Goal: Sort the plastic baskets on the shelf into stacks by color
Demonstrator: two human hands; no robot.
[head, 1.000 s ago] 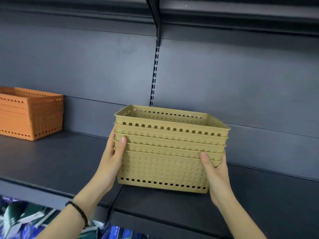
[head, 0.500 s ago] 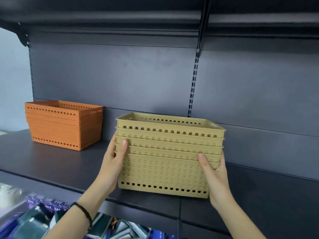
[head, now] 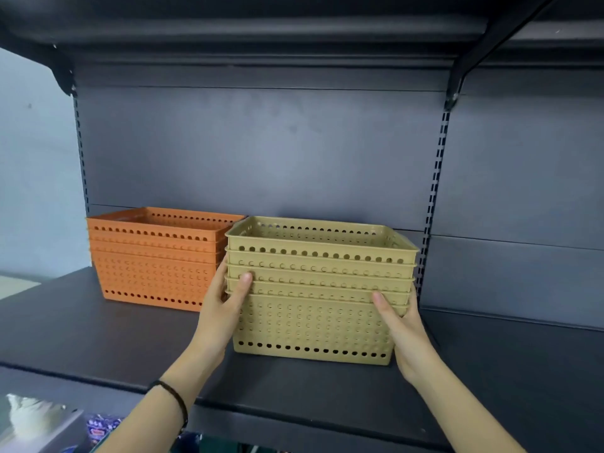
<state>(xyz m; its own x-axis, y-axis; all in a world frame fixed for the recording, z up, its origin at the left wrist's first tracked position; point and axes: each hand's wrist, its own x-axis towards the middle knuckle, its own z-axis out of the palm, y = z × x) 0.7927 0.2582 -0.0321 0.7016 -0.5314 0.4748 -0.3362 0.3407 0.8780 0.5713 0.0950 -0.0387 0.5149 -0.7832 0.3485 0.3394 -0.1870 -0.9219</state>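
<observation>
khaki stack (head: 313, 322) slid left, orange stack (head: 153, 266) — alongside

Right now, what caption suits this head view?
Left hand and right hand hold the yellow basket stack on the shelf beside the orange basket stack.

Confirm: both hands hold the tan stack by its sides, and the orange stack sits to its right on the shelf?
No. In the head view the orange stack sits left of the tan stack, not right. The left hand and right hand do hold the tan stack's sides, on the shelf.
</observation>
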